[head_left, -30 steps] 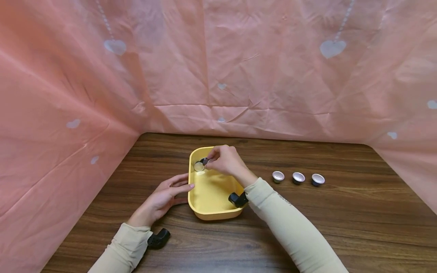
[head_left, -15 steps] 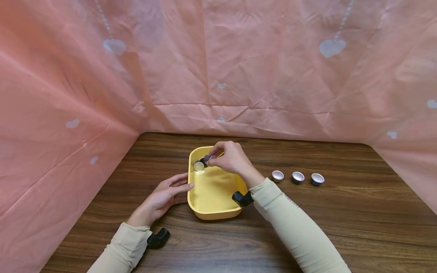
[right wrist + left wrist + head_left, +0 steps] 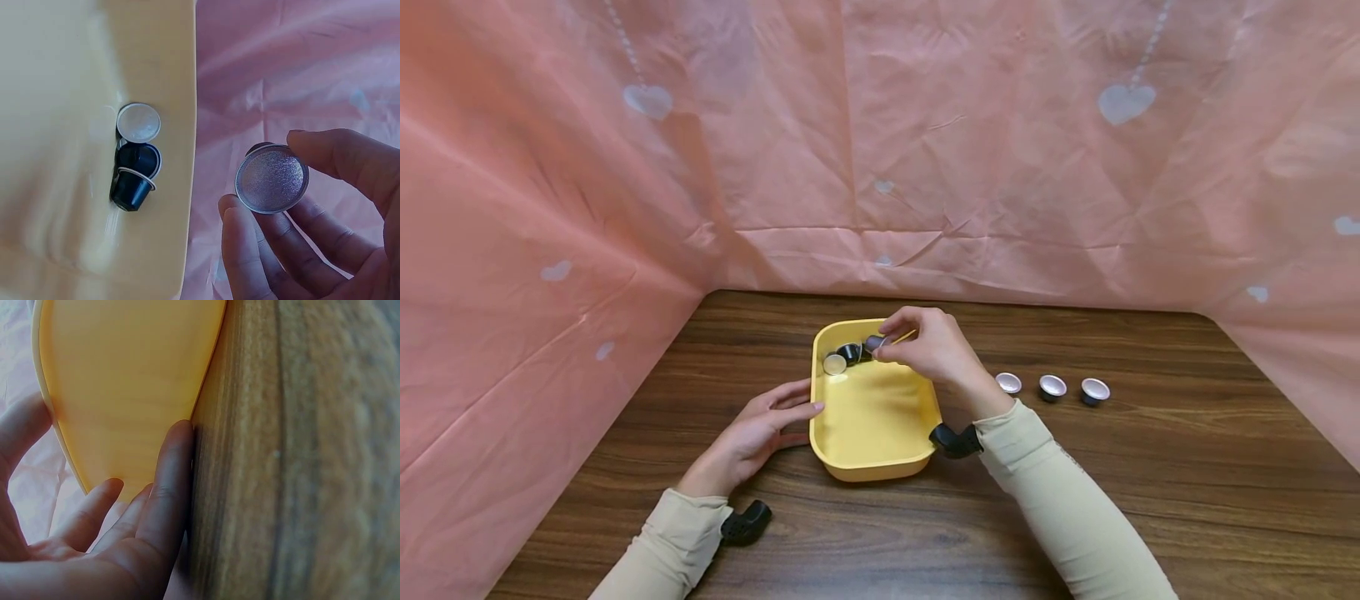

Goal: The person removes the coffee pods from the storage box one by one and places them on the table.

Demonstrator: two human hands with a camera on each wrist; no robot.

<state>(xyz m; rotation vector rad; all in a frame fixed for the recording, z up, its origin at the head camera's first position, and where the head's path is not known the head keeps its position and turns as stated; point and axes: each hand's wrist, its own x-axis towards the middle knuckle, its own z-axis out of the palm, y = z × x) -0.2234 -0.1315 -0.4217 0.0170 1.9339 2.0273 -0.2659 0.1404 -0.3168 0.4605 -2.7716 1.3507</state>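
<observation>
My right hand (image 3: 936, 348) pinches a coffee capsule (image 3: 273, 180) between thumb and fingers, its silver lid facing the right wrist camera. That capsule is up over the far rim of a yellow tray (image 3: 872, 429). Inside the tray, along its far wall, lie several capsules: one with its pale lid up (image 3: 139, 123), a dark one beside it (image 3: 139, 159), and a tilted black one (image 3: 132, 192). My left hand (image 3: 760, 433) rests against the tray's left side, thumb tip at the rim and extended fingers on the outer wall (image 3: 125, 400).
Three capsules stand in a row to the right of the tray, lids up: the left one (image 3: 1008, 382), the middle one (image 3: 1052, 387) and the right one (image 3: 1094, 392). A wooden table (image 3: 1000, 517) carries everything. Pink cloth (image 3: 962, 150) hangs behind and at the sides.
My right hand has moved right and slightly away along the tray's far end, still pinching the capsule. More of the capsules in the tray now show. The left hand has stayed in place.
</observation>
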